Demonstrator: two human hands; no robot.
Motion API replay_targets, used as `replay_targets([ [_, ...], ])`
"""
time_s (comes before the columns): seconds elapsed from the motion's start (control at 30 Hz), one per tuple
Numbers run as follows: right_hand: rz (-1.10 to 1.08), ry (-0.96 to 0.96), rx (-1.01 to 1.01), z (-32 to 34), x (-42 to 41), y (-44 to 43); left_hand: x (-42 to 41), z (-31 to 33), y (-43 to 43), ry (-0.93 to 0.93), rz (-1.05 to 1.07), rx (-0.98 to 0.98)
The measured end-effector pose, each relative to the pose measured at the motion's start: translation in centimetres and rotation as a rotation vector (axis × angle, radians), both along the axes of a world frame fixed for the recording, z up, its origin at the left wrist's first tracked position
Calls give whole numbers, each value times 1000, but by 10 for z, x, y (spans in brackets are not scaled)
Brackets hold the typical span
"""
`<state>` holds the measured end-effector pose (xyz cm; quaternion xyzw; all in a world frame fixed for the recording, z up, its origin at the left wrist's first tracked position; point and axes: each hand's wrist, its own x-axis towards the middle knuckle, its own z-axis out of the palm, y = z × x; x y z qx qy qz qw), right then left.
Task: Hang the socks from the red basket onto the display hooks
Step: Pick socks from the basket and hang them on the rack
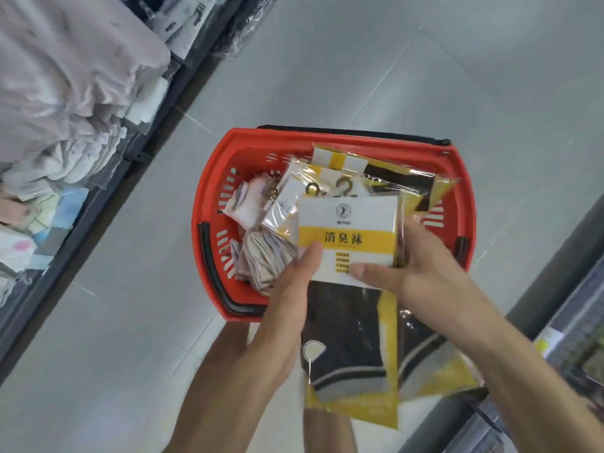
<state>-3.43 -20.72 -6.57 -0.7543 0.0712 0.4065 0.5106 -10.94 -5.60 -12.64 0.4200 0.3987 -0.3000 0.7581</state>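
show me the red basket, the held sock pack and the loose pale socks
red basket (202, 188): head view, left rim
held sock pack (359, 220): head view, white card above yellow band
loose pale socks (258, 256): head view, folded bundle inside the basket

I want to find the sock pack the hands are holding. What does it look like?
Find the red basket on the grey floor. Over its near edge, the left hand and right hand grip one sock pack. It is the front pack, with a yellow band of dark characters on its white card and black socks below, unlike the pale loose socks in the basket.
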Motion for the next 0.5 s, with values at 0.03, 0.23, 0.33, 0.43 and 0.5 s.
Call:
replay_targets([
  [0.03, -18, 25, 36, -6, -1, 9, -2, 0, 3, 19, 8, 9],
  [0.23, -237, -17, -280, -73, 12, 39, 0, -16, 49, 34, 44, 266],
  [0.33, 140, -177, -668, -110, 16, 46, 2, -24, 73, 73, 43, 377],
  [0.43, 310, -212, -780, -128, 15, 53, 3, -31, 92, 118, 51, 404],
  [0.5, 354, -277, -843, -132, 13, 55, 3, -32, 101, 136, 71, 403],
])
